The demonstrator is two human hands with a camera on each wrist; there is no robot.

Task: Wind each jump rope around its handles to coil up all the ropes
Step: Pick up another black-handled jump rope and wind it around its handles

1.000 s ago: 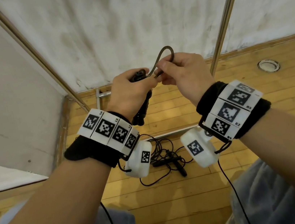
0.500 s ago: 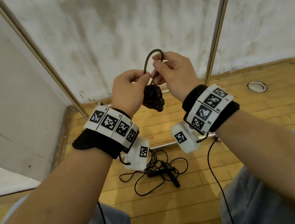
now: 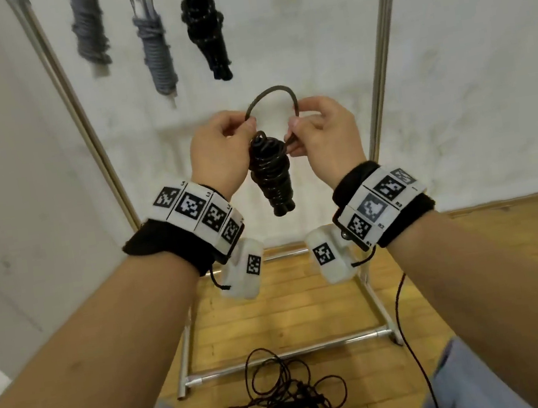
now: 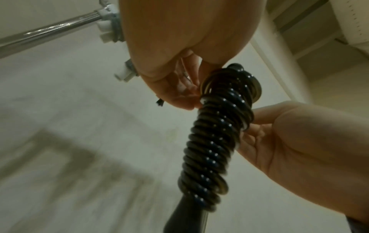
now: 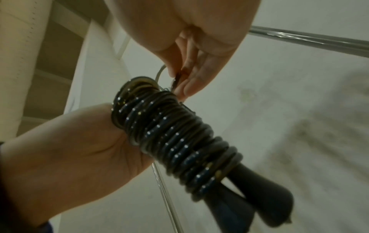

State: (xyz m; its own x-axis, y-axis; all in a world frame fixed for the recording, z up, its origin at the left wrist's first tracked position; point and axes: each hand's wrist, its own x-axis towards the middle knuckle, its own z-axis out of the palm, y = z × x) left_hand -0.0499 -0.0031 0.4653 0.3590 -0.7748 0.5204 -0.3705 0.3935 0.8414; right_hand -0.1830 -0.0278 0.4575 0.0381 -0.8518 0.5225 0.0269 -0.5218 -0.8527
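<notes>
While raised toward rack [image 3: 378, 60] since a moment ago, wound black jump rope [image 3: 270, 176] hangs between hands, free loop [image 3: 271, 94] now spread wide. Left hand [image 3: 219, 152] pinching one side of loop, right hand [image 3: 324, 137] pinching other. Winding looks finished; hanging likely next. Three wound ropes [image 3: 153, 54] on rack; loose rope [image 3: 289, 405] on floor.

Left wrist: tight coils down to handle [image 4: 187, 216].

Right wrist: both handle ends [image 5: 265, 203] side by side, unseen overhead.

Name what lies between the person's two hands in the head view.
Between the left hand and the right hand hangs the wound black jump rope, its free loop arching from one hand's fingers to the other's. The head view shows this.
</notes>
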